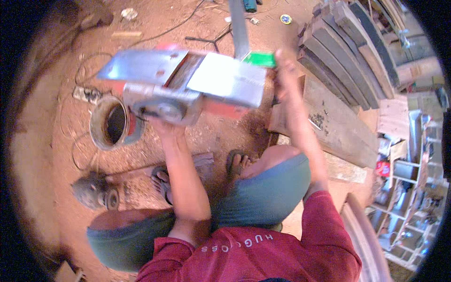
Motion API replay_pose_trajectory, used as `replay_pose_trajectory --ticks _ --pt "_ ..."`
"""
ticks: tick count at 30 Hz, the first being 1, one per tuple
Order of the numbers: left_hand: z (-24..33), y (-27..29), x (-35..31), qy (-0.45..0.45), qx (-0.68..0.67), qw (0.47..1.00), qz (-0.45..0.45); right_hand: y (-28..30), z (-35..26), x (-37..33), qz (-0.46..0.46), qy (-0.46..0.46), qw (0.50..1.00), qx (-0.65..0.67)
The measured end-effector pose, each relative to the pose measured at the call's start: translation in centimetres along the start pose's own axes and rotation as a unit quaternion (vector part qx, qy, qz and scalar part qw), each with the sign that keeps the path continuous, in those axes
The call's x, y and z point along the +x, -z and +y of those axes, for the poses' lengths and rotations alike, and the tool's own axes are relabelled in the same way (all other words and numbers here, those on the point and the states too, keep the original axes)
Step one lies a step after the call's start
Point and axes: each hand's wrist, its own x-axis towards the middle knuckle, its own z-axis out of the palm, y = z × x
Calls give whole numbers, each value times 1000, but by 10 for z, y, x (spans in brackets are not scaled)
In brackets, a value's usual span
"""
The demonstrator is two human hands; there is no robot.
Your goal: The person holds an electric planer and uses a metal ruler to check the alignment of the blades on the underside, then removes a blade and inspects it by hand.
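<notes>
Holding the upturned power planer (206, 79) from beneath, the left hand (167, 127) has its fingers largely hidden behind the tool's body. Near the planer's right end, a green-handled square (261, 59) meets the right hand (284, 74), whose blurred fingers grasp its outer end.

Upturned silver-soled planer (193, 79), seemingly a green-handled square (260, 59) alongside

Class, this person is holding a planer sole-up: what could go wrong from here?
Fingers might get cut: the planer's cutter slot faces up, uncovered, with the right hand near the sole's end.
If the left hand beneath slips, the planer could fall, perhaps onto the bare toes.
</notes>
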Motion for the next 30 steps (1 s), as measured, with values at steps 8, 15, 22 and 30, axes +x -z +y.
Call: replay_pose_trajectory --ticks 8,15,22,30 --pt "-6 64 -16 57 109 981 150 60 226 20 179 -70 967 -168" --pt "11 68 -7 104 183 972 105 7 102 -63 -130 68 987 -73" --pt "-48 99 -30 137 185 970 75 25 82 -132 -351 -195 826 395" --pt "-66 133 -54 203 342 898 189 36 175 -113 -217 -289 814 455"
